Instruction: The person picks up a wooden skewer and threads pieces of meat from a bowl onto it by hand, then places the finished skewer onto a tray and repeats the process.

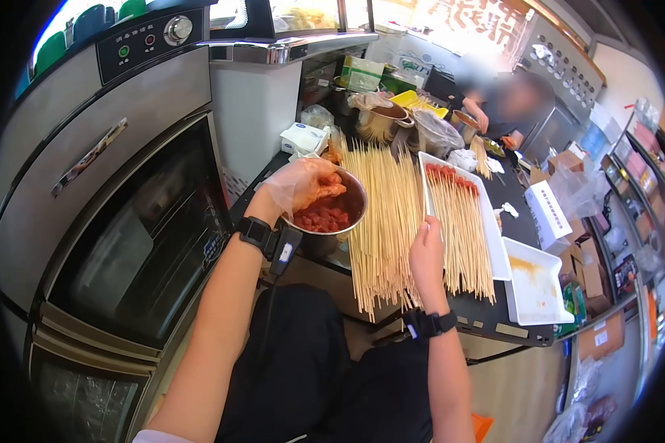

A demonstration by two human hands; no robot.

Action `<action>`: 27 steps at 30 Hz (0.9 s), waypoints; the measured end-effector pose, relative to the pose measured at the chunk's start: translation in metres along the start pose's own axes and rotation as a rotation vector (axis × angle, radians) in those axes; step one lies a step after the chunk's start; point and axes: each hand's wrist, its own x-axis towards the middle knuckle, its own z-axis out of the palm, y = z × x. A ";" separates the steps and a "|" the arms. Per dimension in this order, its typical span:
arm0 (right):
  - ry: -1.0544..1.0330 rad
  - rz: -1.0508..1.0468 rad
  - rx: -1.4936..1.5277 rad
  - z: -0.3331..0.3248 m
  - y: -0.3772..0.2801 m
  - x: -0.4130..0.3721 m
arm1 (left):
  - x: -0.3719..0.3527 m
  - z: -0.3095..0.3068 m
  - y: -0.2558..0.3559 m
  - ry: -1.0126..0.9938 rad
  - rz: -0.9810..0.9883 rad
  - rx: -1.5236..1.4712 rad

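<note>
My left hand [303, 184], in a clear plastic glove smeared with red sauce, is over a round metal pot [363, 209]. Its fingers are curled together, and what they pinch, if anything, is hidden. Red sauced meat pieces [321, 219] lie in the pot below them. My right hand [427, 258] is bare and closed round a thin wooden skewer, its thumb on top. Beside it on the left spreads a thick pile of bare skewers [380, 214]. To its right, a white tray [493, 229] carries skewers with red meat at their far ends [451, 179].
A second white tray [536, 284] with oily residue sits at the table's right corner. Behind stand a large pot [383, 122], a tissue box [304, 138] and a yellow tray [421, 102]. Another person [521, 103] works across the table. A tall cabinet [125, 221] flanks my left.
</note>
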 end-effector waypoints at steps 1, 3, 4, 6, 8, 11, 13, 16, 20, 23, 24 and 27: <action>0.088 -0.116 0.127 0.001 0.005 -0.004 | 0.002 -0.001 -0.007 -0.076 0.092 0.071; 0.177 -0.237 0.253 0.001 0.011 -0.011 | 0.004 -0.001 -0.005 -0.149 0.189 0.144; 0.107 -0.199 0.452 0.002 0.011 -0.016 | 0.002 0.003 0.010 -0.077 -0.149 -0.268; 0.031 -0.156 0.650 0.000 0.005 -0.028 | -0.001 0.006 0.022 0.001 -0.490 -0.678; -0.087 -0.002 1.017 -0.012 -0.012 -0.044 | -0.003 0.004 0.022 -0.004 -0.515 -0.655; -0.240 0.053 1.216 -0.023 -0.018 -0.059 | -0.003 0.003 0.030 -0.006 -0.549 -0.648; -0.234 -0.008 1.209 -0.016 -0.016 -0.067 | -0.004 0.004 0.032 0.047 -0.570 -0.664; -0.254 -0.016 1.306 -0.022 -0.026 -0.076 | -0.004 0.002 0.039 0.086 -0.580 -0.747; -0.355 0.075 1.564 -0.022 -0.013 -0.079 | -0.005 0.003 0.049 0.096 -0.588 -0.759; -0.246 -0.003 1.269 -0.008 -0.017 -0.080 | -0.007 0.004 0.047 0.143 -0.602 -0.793; -0.249 -0.004 1.272 -0.009 -0.019 -0.081 | -0.007 0.003 0.044 0.146 -0.602 -0.790; -0.354 0.045 1.308 -0.019 -0.027 -0.089 | -0.007 -0.002 0.024 0.112 -0.395 -0.825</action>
